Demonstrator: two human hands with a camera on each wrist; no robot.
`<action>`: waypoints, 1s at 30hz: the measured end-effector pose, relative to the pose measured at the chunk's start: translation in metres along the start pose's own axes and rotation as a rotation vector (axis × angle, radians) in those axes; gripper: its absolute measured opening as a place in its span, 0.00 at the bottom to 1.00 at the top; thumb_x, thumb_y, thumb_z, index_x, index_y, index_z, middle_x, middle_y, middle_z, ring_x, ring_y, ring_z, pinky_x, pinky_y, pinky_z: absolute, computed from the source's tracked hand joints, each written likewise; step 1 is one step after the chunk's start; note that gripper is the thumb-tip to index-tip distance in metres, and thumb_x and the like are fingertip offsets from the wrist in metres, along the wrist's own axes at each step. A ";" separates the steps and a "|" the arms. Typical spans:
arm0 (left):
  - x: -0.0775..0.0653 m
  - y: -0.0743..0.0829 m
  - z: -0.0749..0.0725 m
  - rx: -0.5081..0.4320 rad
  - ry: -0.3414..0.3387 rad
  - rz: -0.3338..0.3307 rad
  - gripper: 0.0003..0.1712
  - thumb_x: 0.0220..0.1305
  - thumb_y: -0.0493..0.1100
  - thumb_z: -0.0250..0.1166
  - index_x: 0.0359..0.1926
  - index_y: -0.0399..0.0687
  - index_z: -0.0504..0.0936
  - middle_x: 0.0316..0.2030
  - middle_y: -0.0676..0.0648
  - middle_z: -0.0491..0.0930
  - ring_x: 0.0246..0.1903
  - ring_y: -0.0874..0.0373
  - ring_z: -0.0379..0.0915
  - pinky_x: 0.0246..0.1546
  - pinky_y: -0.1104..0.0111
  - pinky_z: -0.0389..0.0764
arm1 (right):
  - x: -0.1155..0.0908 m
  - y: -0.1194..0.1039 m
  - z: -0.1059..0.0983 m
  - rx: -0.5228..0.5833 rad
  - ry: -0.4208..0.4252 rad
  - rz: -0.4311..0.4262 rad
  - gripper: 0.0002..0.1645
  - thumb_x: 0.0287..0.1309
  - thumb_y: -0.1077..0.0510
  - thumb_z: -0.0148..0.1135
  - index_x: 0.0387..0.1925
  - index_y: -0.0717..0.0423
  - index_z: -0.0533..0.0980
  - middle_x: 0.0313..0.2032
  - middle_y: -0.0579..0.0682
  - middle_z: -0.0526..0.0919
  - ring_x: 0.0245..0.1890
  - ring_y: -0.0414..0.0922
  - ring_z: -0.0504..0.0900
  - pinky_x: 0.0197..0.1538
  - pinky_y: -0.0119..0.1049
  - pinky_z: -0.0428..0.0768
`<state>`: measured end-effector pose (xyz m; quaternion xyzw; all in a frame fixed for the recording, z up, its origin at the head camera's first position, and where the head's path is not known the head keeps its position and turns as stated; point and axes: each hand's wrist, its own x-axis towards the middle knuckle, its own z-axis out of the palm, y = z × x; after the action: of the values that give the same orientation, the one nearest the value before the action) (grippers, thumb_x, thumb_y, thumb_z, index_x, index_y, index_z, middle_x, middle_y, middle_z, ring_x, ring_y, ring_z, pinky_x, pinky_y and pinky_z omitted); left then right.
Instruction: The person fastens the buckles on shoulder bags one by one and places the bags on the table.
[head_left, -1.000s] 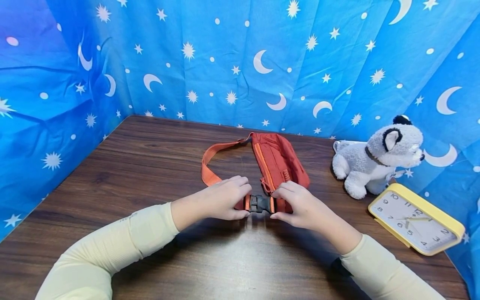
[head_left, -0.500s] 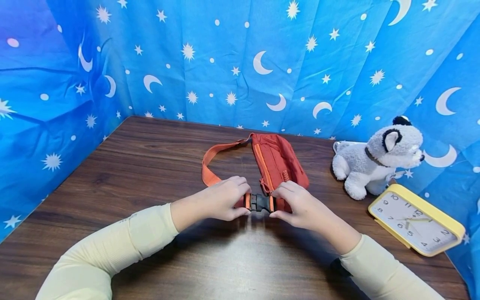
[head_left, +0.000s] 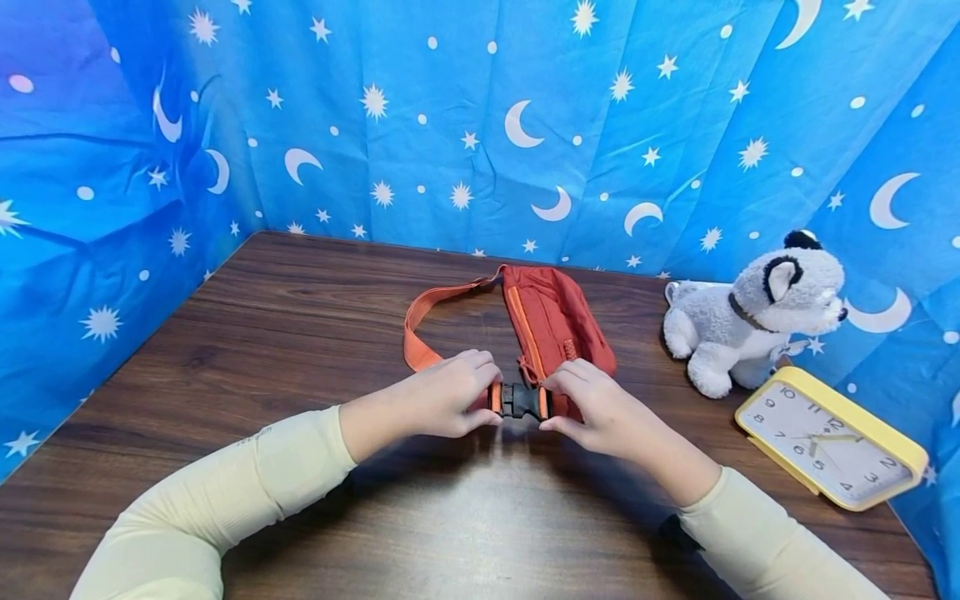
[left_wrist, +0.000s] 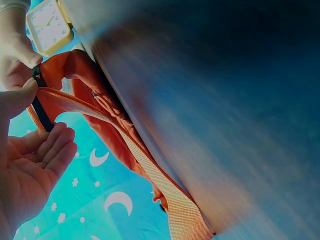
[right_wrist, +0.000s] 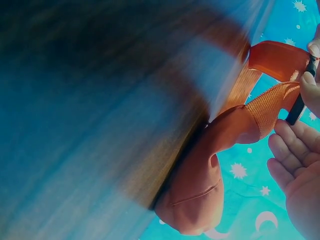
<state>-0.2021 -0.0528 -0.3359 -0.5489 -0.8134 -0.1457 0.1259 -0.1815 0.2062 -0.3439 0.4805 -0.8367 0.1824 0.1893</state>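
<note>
A rust-red waist bag (head_left: 558, 321) lies on the table with its orange strap (head_left: 422, 325) looped to the left. Between my hands is its black side-release buckle (head_left: 519, 401), the two halves joined. My left hand (head_left: 450, 395) pinches the buckle's left end between thumb and fingers. At the opposite end, thumb and fingertips of my right hand (head_left: 598, 408) pinch the buckle. The left wrist view shows the buckle (left_wrist: 43, 112) edge-on, with the strap trailing toward the table. In the right wrist view, webbing runs from the buckle (right_wrist: 297, 107) to the bag (right_wrist: 195, 192).
To the right sits a grey and white plush dog (head_left: 750, 312). A yellow-framed clock (head_left: 832, 442) leans tilted in front of it. Blue cloth (head_left: 450, 125) with moons and stars hangs around the brown wooden table (head_left: 300, 292).
The buckle has risen very slightly in the head view. Both hands keep the same grip on its ends, and the bag stays where it was.
</note>
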 end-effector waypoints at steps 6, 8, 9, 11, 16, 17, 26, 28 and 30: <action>0.000 0.001 0.001 0.018 0.004 0.000 0.22 0.58 0.51 0.67 0.42 0.36 0.75 0.35 0.47 0.71 0.34 0.57 0.64 0.38 0.66 0.69 | 0.000 0.000 0.000 0.015 -0.008 0.015 0.25 0.39 0.58 0.77 0.38 0.62 0.74 0.34 0.50 0.75 0.37 0.43 0.73 0.41 0.39 0.74; 0.000 0.001 0.002 0.018 0.013 -0.001 0.22 0.58 0.50 0.67 0.42 0.36 0.75 0.35 0.47 0.71 0.34 0.58 0.64 0.39 0.66 0.69 | 0.000 0.000 0.000 0.020 -0.006 0.019 0.25 0.39 0.58 0.77 0.38 0.62 0.74 0.34 0.50 0.75 0.37 0.43 0.72 0.41 0.38 0.74; 0.000 0.001 0.002 0.018 0.019 0.000 0.22 0.57 0.50 0.68 0.42 0.36 0.75 0.35 0.47 0.71 0.34 0.57 0.65 0.39 0.66 0.69 | 0.000 0.000 0.000 0.024 -0.004 0.020 0.25 0.39 0.58 0.77 0.38 0.62 0.74 0.34 0.50 0.75 0.37 0.43 0.72 0.41 0.38 0.75; 0.001 0.000 0.002 0.017 0.029 0.001 0.22 0.56 0.49 0.69 0.42 0.35 0.75 0.34 0.47 0.71 0.33 0.57 0.65 0.38 0.66 0.69 | 0.000 0.000 0.000 0.030 -0.002 0.025 0.26 0.39 0.57 0.77 0.38 0.62 0.74 0.34 0.50 0.75 0.37 0.42 0.72 0.41 0.38 0.75; 0.000 0.000 0.003 0.021 0.045 0.014 0.24 0.54 0.49 0.70 0.42 0.35 0.75 0.34 0.47 0.71 0.33 0.57 0.64 0.36 0.66 0.69 | 0.000 0.001 0.000 0.041 -0.006 0.030 0.26 0.39 0.57 0.77 0.39 0.62 0.74 0.34 0.49 0.75 0.37 0.42 0.72 0.41 0.38 0.74; 0.000 0.000 0.003 0.021 0.047 0.014 0.24 0.54 0.49 0.70 0.42 0.35 0.75 0.34 0.47 0.70 0.33 0.57 0.64 0.35 0.66 0.69 | 0.000 0.000 0.000 0.042 -0.007 0.031 0.26 0.39 0.57 0.77 0.39 0.62 0.74 0.34 0.49 0.75 0.37 0.42 0.72 0.41 0.38 0.74; 0.001 0.001 0.002 0.017 0.025 -0.018 0.23 0.56 0.49 0.69 0.42 0.35 0.75 0.35 0.47 0.70 0.33 0.57 0.64 0.35 0.67 0.68 | 0.001 -0.001 0.000 0.049 -0.023 0.057 0.26 0.39 0.58 0.77 0.40 0.62 0.74 0.35 0.49 0.75 0.38 0.43 0.71 0.41 0.38 0.75; 0.001 0.001 0.002 0.015 0.022 -0.019 0.23 0.56 0.49 0.69 0.43 0.35 0.75 0.35 0.47 0.71 0.33 0.57 0.64 0.36 0.67 0.68 | 0.001 0.000 0.000 0.051 -0.026 0.063 0.26 0.40 0.57 0.77 0.40 0.62 0.74 0.35 0.49 0.75 0.38 0.43 0.71 0.41 0.38 0.75; 0.002 0.001 0.001 0.016 0.017 -0.021 0.23 0.57 0.49 0.68 0.43 0.34 0.75 0.35 0.47 0.71 0.33 0.57 0.64 0.36 0.67 0.69 | 0.001 0.000 0.000 0.054 -0.026 0.063 0.26 0.40 0.57 0.77 0.40 0.62 0.74 0.35 0.49 0.75 0.38 0.43 0.71 0.41 0.38 0.75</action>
<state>-0.2018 -0.0503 -0.3364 -0.5382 -0.8191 -0.1453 0.1356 -0.1819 0.2056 -0.3433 0.4611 -0.8486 0.2046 0.1592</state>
